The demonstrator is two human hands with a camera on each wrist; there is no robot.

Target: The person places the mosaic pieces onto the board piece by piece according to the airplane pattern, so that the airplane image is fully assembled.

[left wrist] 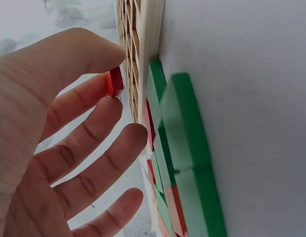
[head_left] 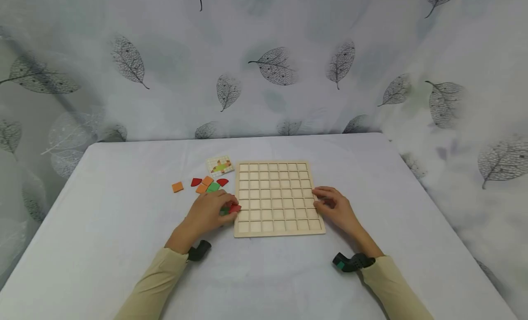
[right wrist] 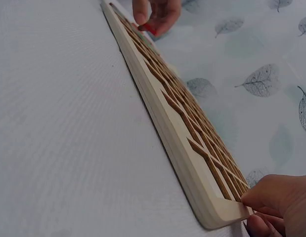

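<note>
Between the thumb and fingers of my left hand [head_left: 211, 209] is a small red piece [left wrist: 115, 82], pinched just off the left edge of a wooden grid board [head_left: 277, 204]. In the left wrist view, green tiles [left wrist: 185, 123] lie on the cloth beside that hand. My right hand [head_left: 336, 209] rests at the board's right edge, its thumb at the rim and fingers curled down at the side in the right wrist view. The visible cells of the board hold no pieces.
Left of the board lie loose orange tiles [head_left: 207, 181], a green tile [head_left: 213, 187] and red quarter-round pieces [head_left: 195, 182]. One orange tile [head_left: 177, 187] sits apart. A pattern card [head_left: 220, 166] lies behind them. White cloth covers the table [head_left: 268, 278]; a leaf-printed curtain [head_left: 264, 35] hangs behind.
</note>
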